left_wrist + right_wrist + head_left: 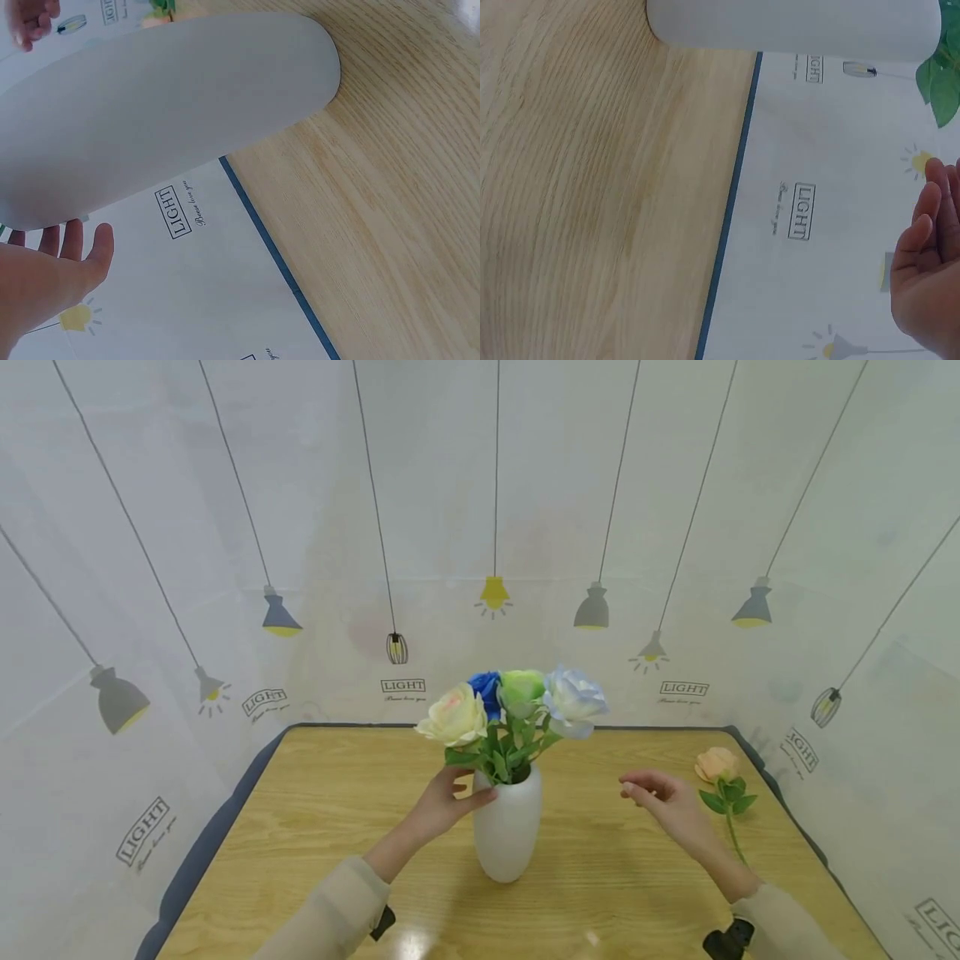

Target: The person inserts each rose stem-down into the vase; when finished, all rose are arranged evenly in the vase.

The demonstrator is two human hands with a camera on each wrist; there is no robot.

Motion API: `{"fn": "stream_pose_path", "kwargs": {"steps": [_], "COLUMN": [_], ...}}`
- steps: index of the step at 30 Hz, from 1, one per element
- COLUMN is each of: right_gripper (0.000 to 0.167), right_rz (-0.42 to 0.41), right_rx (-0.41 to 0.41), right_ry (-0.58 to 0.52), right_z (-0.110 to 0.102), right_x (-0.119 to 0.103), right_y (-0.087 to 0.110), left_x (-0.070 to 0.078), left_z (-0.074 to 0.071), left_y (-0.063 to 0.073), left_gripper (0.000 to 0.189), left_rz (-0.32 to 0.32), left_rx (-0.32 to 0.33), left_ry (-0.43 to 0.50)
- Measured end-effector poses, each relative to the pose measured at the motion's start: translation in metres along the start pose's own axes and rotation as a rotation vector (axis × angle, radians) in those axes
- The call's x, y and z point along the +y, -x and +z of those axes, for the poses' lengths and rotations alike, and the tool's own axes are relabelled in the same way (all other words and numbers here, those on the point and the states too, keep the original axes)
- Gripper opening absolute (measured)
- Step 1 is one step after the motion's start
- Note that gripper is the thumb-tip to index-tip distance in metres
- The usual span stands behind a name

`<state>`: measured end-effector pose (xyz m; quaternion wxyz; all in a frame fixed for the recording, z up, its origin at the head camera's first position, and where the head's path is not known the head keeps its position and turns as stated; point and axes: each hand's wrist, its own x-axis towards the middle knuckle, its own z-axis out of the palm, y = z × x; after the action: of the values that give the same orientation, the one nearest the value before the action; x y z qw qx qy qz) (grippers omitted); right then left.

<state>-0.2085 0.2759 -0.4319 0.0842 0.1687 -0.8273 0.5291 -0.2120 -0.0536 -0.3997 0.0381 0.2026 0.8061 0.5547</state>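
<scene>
A white vase [507, 831] stands upright on the table, holding several artificial flowers: a cream rose [454, 717], a blue one [486, 693], a green one [522, 692] and a pale blue one [576, 702]. At its upper left side my left hand [442, 806] holds it near the rim, thumb in front and fingers reaching behind. In the left wrist view the vase hides some fingertips. My right hand [667, 806] hovers right of the vase, fingers loosely bent, with nothing in it. A peach rose [717, 766] with a green stem lies on the table beyond that hand.
The wooden table [337, 827] has a dark blue edge [225, 827]. Behind and along both sides hangs a pale cloth [450, 485] printed with lamps and the word LIGHT. Black wrist devices show beneath both sleeves.
</scene>
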Motion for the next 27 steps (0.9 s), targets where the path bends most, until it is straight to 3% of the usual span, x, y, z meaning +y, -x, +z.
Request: {"fn": "stream_pose_path", "kwargs": {"steps": [4,9,16,18,21,23,25,27], "right_gripper": [0.025,0.032,0.042,0.045,0.049,0.046,0.045,0.044], "right_rz": [0.123,0.193,0.333,0.374,0.416,0.426,0.459,0.486], "right_rx": [0.029,0.058,0.104,0.129,0.17,0.208,0.276,0.351], "right_ry": [0.024,0.075,0.108,0.085,0.036,-0.038,-0.101,-0.178], "right_z": [-0.013,-0.03,-0.065,-0.071,-0.077,-0.083,-0.09,-0.099], "right_x": [0.018,0.046,0.171,0.172,0.145,0.138,0.155,0.186], "right_y": [0.005,0.011,0.008,0.01,0.015,0.02,0.023,0.025], "left_x": [-0.001,-0.001,-0.001,-0.001,-0.002,-0.003,-0.003,-0.003], "left_z": [0.0,0.0,0.0,0.0,0.0,0.0,0.0,0.0], "left_y": [0.0,0.0,-0.001,-0.001,-0.001,-0.001,-0.001,-0.002], "left_gripper": [0.057,0.058,0.057,0.058,0.058,0.058,0.058,0.058], "left_rz": [-0.009,-0.009,-0.003,-0.002,-0.002,-0.001,0.001,0.004], "left_rx": [0.001,0.001,0.002,0.0,-0.002,-0.001,-0.001,-0.001], "left_ry": [0.001,-0.001,-0.002,-0.006,-0.014,-0.012,-0.009,-0.01]}}
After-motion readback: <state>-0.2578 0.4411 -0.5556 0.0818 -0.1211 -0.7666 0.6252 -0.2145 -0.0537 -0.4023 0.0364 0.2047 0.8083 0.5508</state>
